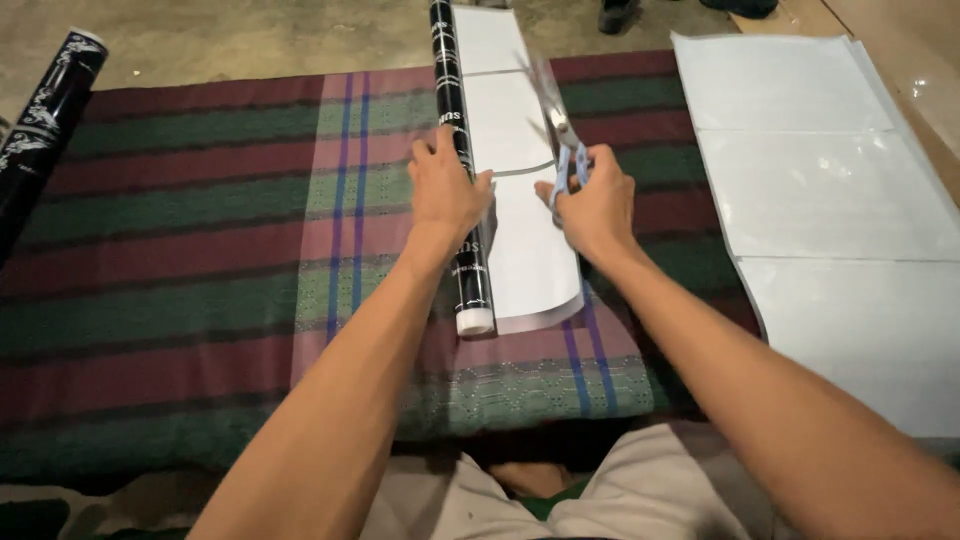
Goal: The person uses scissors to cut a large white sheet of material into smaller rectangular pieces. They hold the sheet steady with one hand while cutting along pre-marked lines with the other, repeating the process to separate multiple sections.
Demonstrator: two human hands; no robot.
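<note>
My left hand (446,190) presses down on a black roll of film (458,150) that lies lengthwise on a striped cloth. A white sheet (525,250) unrolls from it to the right, with a curved cut line running across it. My right hand (596,205) grips blue-handled scissors (562,135), blades pointing away from me over the sheet, right at the cut's right end.
A striped maroon and green cloth (200,250) covers the floor. Several cut white sheets (820,190) lie in a row at the right. A second black roll (45,120) rests at the far left. Someone's shoes (620,12) show at the top edge.
</note>
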